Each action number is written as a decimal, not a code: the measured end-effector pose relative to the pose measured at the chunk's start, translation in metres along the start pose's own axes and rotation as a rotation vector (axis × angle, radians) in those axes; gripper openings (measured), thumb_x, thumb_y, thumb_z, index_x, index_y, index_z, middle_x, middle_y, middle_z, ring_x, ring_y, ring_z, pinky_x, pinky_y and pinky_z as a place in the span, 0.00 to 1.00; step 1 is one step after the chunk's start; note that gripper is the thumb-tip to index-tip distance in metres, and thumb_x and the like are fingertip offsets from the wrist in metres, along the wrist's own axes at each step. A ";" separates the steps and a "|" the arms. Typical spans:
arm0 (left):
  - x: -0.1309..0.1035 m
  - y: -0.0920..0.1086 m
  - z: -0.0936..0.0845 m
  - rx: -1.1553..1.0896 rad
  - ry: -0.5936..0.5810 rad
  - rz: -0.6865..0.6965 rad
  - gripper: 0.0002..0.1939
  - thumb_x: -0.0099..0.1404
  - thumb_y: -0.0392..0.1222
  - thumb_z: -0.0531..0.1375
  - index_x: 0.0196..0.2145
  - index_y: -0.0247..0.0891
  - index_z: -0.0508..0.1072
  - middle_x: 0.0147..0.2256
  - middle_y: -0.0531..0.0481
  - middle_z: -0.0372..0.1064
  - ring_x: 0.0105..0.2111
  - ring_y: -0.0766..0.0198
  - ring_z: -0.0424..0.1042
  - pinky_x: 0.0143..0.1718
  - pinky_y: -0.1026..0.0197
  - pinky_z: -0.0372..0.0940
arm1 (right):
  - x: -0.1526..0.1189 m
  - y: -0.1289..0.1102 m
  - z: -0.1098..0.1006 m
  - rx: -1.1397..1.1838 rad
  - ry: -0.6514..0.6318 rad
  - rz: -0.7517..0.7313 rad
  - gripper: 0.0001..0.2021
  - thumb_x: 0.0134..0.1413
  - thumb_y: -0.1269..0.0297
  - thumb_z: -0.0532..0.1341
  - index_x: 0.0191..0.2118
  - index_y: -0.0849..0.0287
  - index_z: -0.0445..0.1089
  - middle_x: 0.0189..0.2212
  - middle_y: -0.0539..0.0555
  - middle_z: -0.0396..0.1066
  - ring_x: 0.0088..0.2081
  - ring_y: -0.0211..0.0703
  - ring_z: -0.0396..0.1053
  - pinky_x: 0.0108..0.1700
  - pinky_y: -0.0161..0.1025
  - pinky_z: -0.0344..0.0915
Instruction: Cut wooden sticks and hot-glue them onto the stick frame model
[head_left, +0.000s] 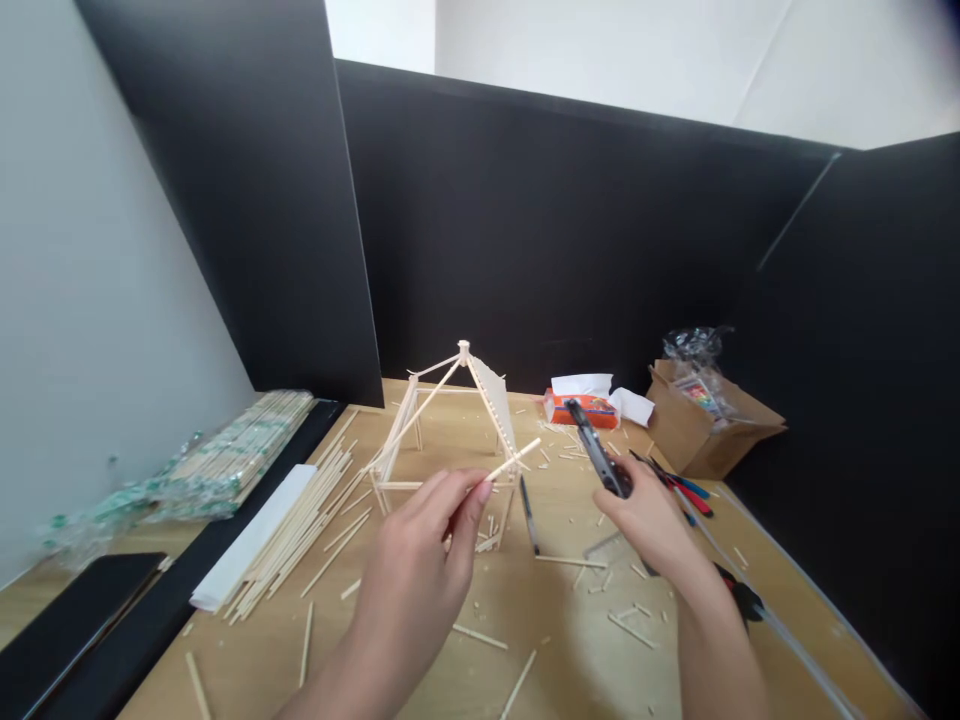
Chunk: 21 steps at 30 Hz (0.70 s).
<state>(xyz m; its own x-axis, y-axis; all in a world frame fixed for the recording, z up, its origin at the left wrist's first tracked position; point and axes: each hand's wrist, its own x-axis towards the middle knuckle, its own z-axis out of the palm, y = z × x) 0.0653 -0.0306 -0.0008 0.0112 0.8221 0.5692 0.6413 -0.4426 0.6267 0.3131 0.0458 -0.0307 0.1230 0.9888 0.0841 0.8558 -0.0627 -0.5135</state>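
Stick is pinched between the thumb and fingertips of the left hand, and from where I'm standing its free end pokes out past them, up and to the right, in front of the little stick house. Right hand has its fingers wrapped round a dark tool, well apart from that stick, lol.
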 end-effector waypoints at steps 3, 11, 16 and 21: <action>-0.002 0.001 -0.005 -0.021 0.065 0.007 0.06 0.67 0.35 0.54 0.40 0.41 0.70 0.33 0.54 0.71 0.30 0.69 0.69 0.30 0.67 0.61 | -0.030 -0.018 -0.016 0.359 0.025 -0.169 0.22 0.48 0.64 0.56 0.52 0.56 0.60 0.43 0.55 0.70 0.41 0.45 0.70 0.43 0.39 0.66; -0.003 0.007 -0.012 -0.040 0.160 0.028 0.07 0.67 0.33 0.54 0.40 0.39 0.71 0.31 0.51 0.69 0.28 0.68 0.67 0.28 0.66 0.61 | -0.073 -0.054 -0.021 0.562 -0.232 -0.269 0.20 0.46 0.65 0.60 0.48 0.55 0.63 0.40 0.55 0.71 0.40 0.45 0.70 0.44 0.40 0.67; -0.002 0.005 -0.010 -0.053 0.141 0.065 0.08 0.67 0.32 0.54 0.39 0.39 0.71 0.28 0.53 0.67 0.27 0.69 0.67 0.29 0.66 0.61 | -0.073 -0.062 -0.019 0.645 -0.455 -0.263 0.22 0.43 0.67 0.61 0.48 0.57 0.64 0.40 0.58 0.71 0.44 0.49 0.69 0.49 0.45 0.64; -0.003 0.005 -0.009 0.003 0.113 0.077 0.07 0.67 0.32 0.54 0.36 0.38 0.72 0.27 0.53 0.66 0.26 0.69 0.67 0.27 0.67 0.60 | -0.077 -0.076 -0.017 0.706 -0.529 -0.229 0.20 0.42 0.67 0.61 0.46 0.58 0.64 0.36 0.57 0.72 0.39 0.47 0.70 0.44 0.44 0.65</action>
<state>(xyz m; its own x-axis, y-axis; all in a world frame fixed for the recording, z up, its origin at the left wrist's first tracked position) 0.0616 -0.0390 0.0058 -0.0263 0.7402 0.6718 0.6439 -0.5015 0.5778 0.2474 -0.0281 0.0168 -0.4076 0.9108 -0.0649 0.3032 0.0679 -0.9505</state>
